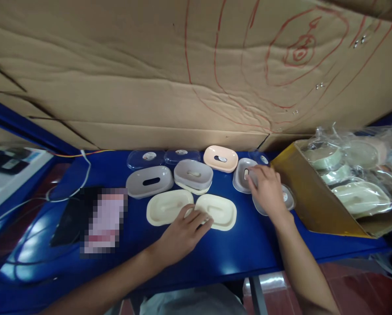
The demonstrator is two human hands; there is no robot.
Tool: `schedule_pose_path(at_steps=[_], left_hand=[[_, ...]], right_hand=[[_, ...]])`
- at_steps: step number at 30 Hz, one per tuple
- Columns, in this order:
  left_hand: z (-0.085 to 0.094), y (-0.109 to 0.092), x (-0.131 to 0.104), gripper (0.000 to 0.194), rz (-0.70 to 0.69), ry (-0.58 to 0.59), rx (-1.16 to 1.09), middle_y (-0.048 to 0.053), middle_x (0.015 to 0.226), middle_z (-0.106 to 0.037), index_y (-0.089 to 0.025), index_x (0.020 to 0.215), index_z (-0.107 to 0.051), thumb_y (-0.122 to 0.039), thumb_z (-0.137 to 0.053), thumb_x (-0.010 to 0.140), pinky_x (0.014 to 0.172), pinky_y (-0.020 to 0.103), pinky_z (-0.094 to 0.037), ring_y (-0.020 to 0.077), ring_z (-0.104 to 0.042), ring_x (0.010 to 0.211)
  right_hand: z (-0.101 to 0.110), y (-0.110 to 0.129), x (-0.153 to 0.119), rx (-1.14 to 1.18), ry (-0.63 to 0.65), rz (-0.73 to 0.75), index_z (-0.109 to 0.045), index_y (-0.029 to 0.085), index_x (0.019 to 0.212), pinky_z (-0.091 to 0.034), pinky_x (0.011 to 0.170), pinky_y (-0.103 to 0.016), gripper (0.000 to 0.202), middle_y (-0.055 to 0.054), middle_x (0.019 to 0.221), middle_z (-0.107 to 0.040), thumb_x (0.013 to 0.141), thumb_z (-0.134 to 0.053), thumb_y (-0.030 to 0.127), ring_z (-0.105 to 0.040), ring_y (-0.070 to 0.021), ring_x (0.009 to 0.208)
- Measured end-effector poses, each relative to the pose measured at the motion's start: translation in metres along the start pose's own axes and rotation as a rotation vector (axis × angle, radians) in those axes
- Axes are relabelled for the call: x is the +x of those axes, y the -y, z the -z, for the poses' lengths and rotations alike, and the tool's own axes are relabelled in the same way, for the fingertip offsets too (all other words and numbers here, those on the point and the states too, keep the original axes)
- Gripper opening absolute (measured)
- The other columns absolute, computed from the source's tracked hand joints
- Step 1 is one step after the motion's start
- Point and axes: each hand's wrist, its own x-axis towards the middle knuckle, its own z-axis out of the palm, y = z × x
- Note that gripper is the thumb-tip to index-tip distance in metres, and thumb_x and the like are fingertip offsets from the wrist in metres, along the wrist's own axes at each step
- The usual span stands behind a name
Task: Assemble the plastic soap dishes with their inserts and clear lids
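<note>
Two cream oval trays lie side by side at the front of the blue table. My left hand is over their meeting edges, its fingers bent and apart, apparently touching the trays without gripping. To the right, my right hand has its thumb and fingers closed on the rim of a grey soap dish with a slot in its floor. Under my right wrist is another grey piece, partly covered. Behind the trays, a grey dish sits on a cream piece, beside a slotted grey dish.
A peach slotted dish and clear oval lids with stickers line the back. At right stands a cardboard box of plastic-wrapped dishes. Left are a blurred pink item and a white cable. A cardboard wall rises behind.
</note>
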Motion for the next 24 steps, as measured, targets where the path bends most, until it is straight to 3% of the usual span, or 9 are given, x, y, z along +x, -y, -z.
schedule_pose_path(at_steps=[3,6,8,11,16,19,22,24], left_hand=[[-0.002,-0.003,0.003,0.034,0.036,-0.021,-0.006,0.012,0.137,-0.071,-0.019,0.141,-0.064,-0.022,-0.061,0.108,0.118,0.053,-0.042,0.0290,-0.067,0.124],[-0.004,-0.005,0.009,0.039,0.047,-0.025,0.004,0.012,0.150,-0.065,-0.019,0.145,-0.060,-0.034,-0.063,0.110,0.116,0.051,-0.043,0.0300,-0.064,0.131],[-0.006,-0.006,0.010,0.030,0.033,-0.023,-0.003,0.011,0.149,-0.066,-0.020,0.137,-0.065,-0.033,-0.062,0.110,0.113,0.048,-0.044,0.0282,-0.066,0.128],[-0.006,-0.006,0.008,0.018,0.043,-0.029,-0.035,0.010,0.147,-0.067,-0.021,0.123,-0.069,-0.031,-0.060,0.111,0.109,0.047,-0.046,0.0270,-0.068,0.122],[-0.006,-0.006,0.004,0.023,0.085,-0.054,-0.062,0.012,0.151,-0.063,-0.022,0.131,-0.066,-0.021,-0.059,0.109,0.111,0.049,-0.043,0.0285,-0.064,0.130],[-0.008,-0.008,0.004,0.028,0.077,-0.069,-0.064,0.012,0.154,-0.060,-0.022,0.134,-0.065,-0.018,-0.060,0.107,0.115,0.051,-0.041,0.0293,-0.061,0.134],[-0.012,-0.007,0.004,0.025,0.064,-0.098,-0.063,0.012,0.152,-0.061,-0.022,0.132,-0.066,-0.020,-0.062,0.107,0.116,0.051,-0.039,0.0291,-0.061,0.133],[-0.015,-0.007,0.003,0.024,0.063,-0.100,-0.059,0.012,0.151,-0.061,-0.021,0.130,-0.066,-0.020,-0.062,0.107,0.117,0.051,-0.038,0.0290,-0.060,0.133]], right_hand=[[-0.011,0.018,-0.006,-0.071,0.089,0.036,-0.062,0.015,0.140,-0.051,0.098,-0.056,0.050,-0.024,0.131,-0.073,0.107,-0.055,0.052,-0.067,-0.0403,0.117],[-0.016,0.024,-0.009,-0.103,0.155,0.024,-0.060,0.011,0.143,-0.049,0.100,-0.060,0.050,-0.029,0.138,-0.070,0.108,-0.053,0.045,-0.066,-0.0438,0.123],[-0.011,0.023,-0.008,-0.064,0.182,0.017,-0.060,0.011,0.143,-0.048,0.102,-0.061,0.048,-0.027,0.135,-0.072,0.110,-0.047,0.044,-0.066,-0.0436,0.124],[0.001,0.017,-0.004,0.053,0.176,-0.058,-0.060,0.013,0.145,-0.049,0.103,-0.061,0.056,-0.024,0.132,-0.074,0.112,-0.037,0.053,-0.066,-0.0432,0.126],[0.017,0.012,-0.002,0.434,0.090,-0.262,-0.061,0.021,0.143,-0.055,0.098,-0.047,0.059,-0.015,0.128,-0.076,0.114,-0.028,0.060,-0.071,-0.0332,0.115],[0.014,0.020,-0.002,0.434,0.068,-0.047,-0.057,0.023,0.151,-0.049,0.112,-0.050,0.052,-0.014,0.143,-0.070,0.114,-0.038,0.054,-0.065,-0.0329,0.132],[0.008,0.031,0.000,0.293,0.106,0.229,-0.051,0.024,0.159,-0.034,0.127,-0.055,0.049,-0.014,0.165,-0.054,0.114,-0.044,0.041,-0.046,-0.0327,0.155],[0.011,0.030,0.001,0.229,0.121,0.270,-0.052,0.026,0.159,-0.032,0.128,-0.056,0.047,-0.012,0.172,-0.046,0.114,-0.042,0.035,-0.040,-0.0311,0.160]])
